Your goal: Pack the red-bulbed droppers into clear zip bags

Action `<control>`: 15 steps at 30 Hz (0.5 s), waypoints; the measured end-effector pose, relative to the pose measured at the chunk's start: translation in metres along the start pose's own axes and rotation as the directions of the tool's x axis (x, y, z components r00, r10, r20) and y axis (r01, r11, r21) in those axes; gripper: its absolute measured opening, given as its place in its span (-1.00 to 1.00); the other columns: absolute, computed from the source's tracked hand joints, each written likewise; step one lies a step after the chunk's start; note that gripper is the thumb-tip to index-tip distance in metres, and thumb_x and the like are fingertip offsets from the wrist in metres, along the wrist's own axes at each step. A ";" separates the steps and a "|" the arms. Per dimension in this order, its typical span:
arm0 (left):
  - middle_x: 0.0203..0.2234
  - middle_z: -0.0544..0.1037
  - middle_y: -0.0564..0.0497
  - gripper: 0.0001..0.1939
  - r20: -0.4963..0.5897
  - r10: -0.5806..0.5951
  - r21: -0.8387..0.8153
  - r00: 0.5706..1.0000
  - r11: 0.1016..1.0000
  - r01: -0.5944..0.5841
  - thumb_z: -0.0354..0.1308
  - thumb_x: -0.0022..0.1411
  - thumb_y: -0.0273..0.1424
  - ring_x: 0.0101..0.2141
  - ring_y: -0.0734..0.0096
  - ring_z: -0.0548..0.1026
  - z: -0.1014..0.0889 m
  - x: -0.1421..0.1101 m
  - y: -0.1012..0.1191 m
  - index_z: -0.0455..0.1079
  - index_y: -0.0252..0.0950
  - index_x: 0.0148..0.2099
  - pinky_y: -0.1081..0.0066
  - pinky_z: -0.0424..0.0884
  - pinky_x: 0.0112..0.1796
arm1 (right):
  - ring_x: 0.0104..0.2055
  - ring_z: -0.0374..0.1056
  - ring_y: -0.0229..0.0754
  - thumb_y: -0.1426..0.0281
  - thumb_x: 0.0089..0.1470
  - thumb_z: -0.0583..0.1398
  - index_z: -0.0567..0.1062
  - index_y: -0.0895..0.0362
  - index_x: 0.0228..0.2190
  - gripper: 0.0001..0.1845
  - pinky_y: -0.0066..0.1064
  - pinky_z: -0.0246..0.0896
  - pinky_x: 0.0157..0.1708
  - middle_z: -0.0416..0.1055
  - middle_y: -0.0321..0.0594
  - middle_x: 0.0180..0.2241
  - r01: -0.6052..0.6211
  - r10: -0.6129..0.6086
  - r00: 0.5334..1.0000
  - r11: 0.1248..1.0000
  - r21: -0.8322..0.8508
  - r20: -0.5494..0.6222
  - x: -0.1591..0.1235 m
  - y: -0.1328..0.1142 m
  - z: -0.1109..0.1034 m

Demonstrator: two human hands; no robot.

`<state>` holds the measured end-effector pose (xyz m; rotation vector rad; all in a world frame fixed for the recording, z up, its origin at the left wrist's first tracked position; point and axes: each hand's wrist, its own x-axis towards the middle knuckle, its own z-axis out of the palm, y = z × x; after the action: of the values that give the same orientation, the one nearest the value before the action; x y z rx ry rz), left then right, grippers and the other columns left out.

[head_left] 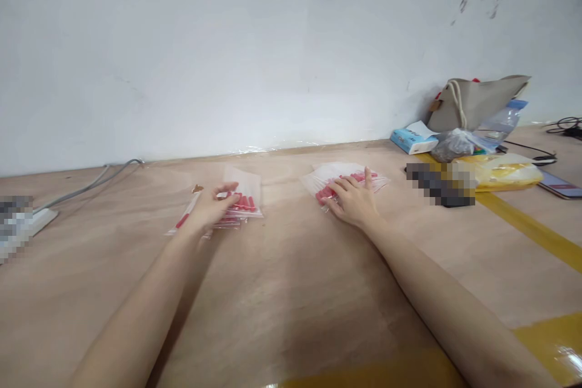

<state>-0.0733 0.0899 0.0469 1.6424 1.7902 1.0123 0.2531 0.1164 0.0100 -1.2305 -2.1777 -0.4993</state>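
Observation:
Two piles of small clear bags with red pieces inside lie on a wooden table (pixel 282 291). My left hand (pixel 210 206) rests on the left pile of bags (pixel 243 201), its fingers curled over the top bag. The other pile of bags (pixel 345 177) is fanned out to the right, and my right hand (pixel 352 197) lies flat on it with fingers stretched out and spread.
At the far right stand a beige drawstring bag (pixel 477 103), a blue tissue pack (pixel 411 138), a yellow packet (pixel 509 171), a phone (pixel 561 185) and cables (pixel 566 126). A white power strip (pixel 27 224) with a grey cord lies far left. Yellow tape (pixel 531 230) crosses the table.

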 end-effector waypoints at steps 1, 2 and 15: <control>-0.49 0.51 -0.04 -0.54 -0.022 -0.004 0.048 1.000 0.999 0.005 0.17 0.02 -0.21 -0.51 0.29 0.46 -0.010 0.003 -0.003 0.36 -0.37 -0.06 0.30 0.38 -0.48 | -0.11 0.23 -0.02 0.20 0.06 0.05 0.46 0.12 -0.29 -0.70 0.11 -0.55 0.08 0.43 -0.13 -0.22 0.002 -0.002 1.000 1.000 -0.023 0.003 -0.001 0.003 0.003; -0.48 0.51 -0.03 -0.59 -0.043 0.000 0.099 0.999 0.995 0.005 0.20 -0.02 -0.24 -0.49 0.26 0.46 -0.018 0.006 -0.007 0.39 -0.38 -0.14 0.29 0.38 -0.46 | -0.12 0.24 -0.04 0.24 0.08 0.04 0.48 0.10 -0.31 -0.72 0.12 -0.57 0.08 0.45 -0.16 -0.24 0.012 -0.011 1.000 0.999 -0.033 0.010 -0.002 0.004 0.006; -0.08 0.34 0.04 -0.75 0.101 0.597 0.384 0.796 0.714 -0.585 0.15 0.09 -0.33 -0.05 0.32 0.32 0.053 -0.024 0.022 0.37 -0.14 -0.13 0.33 0.26 -0.02 | -0.15 0.31 -0.19 0.43 0.14 -0.04 0.38 -0.01 -0.12 -0.69 0.04 -0.52 0.13 0.43 -0.29 -0.16 0.077 -0.111 0.983 0.972 0.220 0.147 -0.001 -0.038 0.016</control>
<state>-0.0156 0.0761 0.0299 2.5877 1.5743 0.9573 0.2161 0.1059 -0.0046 -1.0857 -2.3617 -0.2019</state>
